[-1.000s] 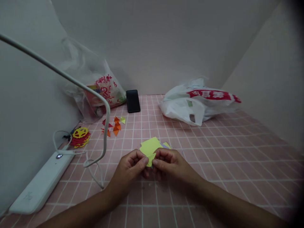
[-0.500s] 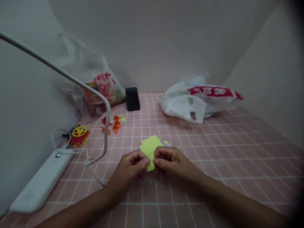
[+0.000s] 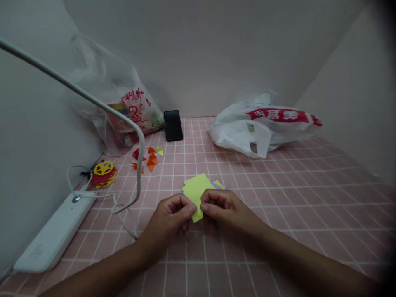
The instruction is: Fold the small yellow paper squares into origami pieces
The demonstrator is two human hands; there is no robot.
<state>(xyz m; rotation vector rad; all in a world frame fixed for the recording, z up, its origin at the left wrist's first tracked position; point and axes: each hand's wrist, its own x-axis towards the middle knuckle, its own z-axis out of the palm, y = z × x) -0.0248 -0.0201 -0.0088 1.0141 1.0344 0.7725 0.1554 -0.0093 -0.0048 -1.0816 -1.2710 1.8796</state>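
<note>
Shifted since 1.0 s earlier: held yellow paper (image 3: 197,215), near corner now reaching further toward the wearer. Left hand (image 3: 171,212) and right hand (image 3: 224,206): fingers of each pinched together on opposite edges of it. Yellow sheets (image 3: 197,183) lie on bench (image 3: 173,280) just beyond; boundary between paper and sheets unclear.

Flat yellow paper sheets (image 3: 195,186) lie before the black rectangular phone (image 3: 173,126). Left of it sits a translucent plastic bag (image 3: 119,93).
</note>
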